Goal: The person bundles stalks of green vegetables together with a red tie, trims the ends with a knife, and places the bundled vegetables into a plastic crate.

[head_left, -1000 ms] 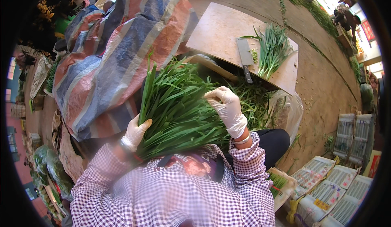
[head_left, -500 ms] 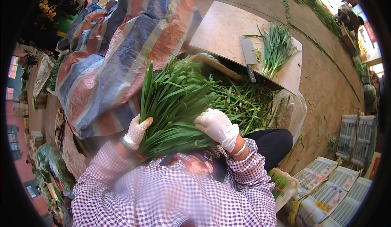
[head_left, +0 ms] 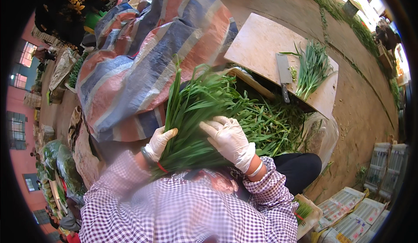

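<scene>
Glare whitens the upper right; green leaves (head_left: 191,123) and left sleeve (head_left: 118,173) blur.

At two o'clock, the pale, stained board (head_left: 254,40) carries a cleaver (head_left: 284,68), its dark handle jutting past the near edge. Chopped green bits (head_left: 293,73) lie at the blade's three o'clock, with a loose bunch of long greens (head_left: 314,71) just beyond. Around three o'clock, the brown floor (head_left: 361,116) bears scattered pale crumbs, with a strip of green litter (head_left: 342,14) at two.

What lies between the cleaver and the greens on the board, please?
In the head view, small green bits lie between the cleaver and the greens.
</scene>
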A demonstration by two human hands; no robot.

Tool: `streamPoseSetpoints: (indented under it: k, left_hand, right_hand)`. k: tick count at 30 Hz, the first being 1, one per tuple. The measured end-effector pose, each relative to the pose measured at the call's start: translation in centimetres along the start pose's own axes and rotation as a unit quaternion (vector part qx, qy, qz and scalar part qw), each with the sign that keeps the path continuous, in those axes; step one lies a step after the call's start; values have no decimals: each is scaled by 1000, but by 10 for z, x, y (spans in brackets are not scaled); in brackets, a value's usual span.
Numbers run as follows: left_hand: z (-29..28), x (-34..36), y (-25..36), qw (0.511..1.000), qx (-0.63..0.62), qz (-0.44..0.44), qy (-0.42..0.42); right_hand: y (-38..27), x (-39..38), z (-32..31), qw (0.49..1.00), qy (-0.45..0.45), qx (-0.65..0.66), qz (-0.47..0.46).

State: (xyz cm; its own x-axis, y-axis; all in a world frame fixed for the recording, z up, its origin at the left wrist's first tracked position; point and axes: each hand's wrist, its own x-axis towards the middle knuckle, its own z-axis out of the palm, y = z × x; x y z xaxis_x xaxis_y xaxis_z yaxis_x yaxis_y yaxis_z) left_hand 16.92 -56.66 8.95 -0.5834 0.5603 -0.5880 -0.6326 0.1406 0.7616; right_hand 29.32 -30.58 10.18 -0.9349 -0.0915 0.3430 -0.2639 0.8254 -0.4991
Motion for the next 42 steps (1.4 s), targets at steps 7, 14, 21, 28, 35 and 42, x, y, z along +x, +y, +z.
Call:
streamPoseSetpoints:
  k: [7, 14, 21, 28, 35, 42]
  left_hand:
    - [-6, 1, -3, 999, -46, -10, 0]
    - [-6, 4, -2, 1000, -20, -12, 9]
    - [5, 6, 0, 988, 143, 33, -39]
    - [7, 13, 0, 991, 131, 30, 19]
    - [0, 17, -4, 998, 55, 0, 32]
    - [9, 10, 10, 978, 195, -22, 68]
  right_hand:
    - [-1, -10, 14, 988, -149, 2, 41]
    - [-6, 10, 16, 999, -33, -26, 25]
    - [-17, 21, 18, 996, -85, -19, 10]
    - [-12, 14, 33, 1000, -7, 17, 10]
    - [6, -11, 30, 964, 59, 196, 168]
    - [1, 1, 19, 979, 111, 128, 113]
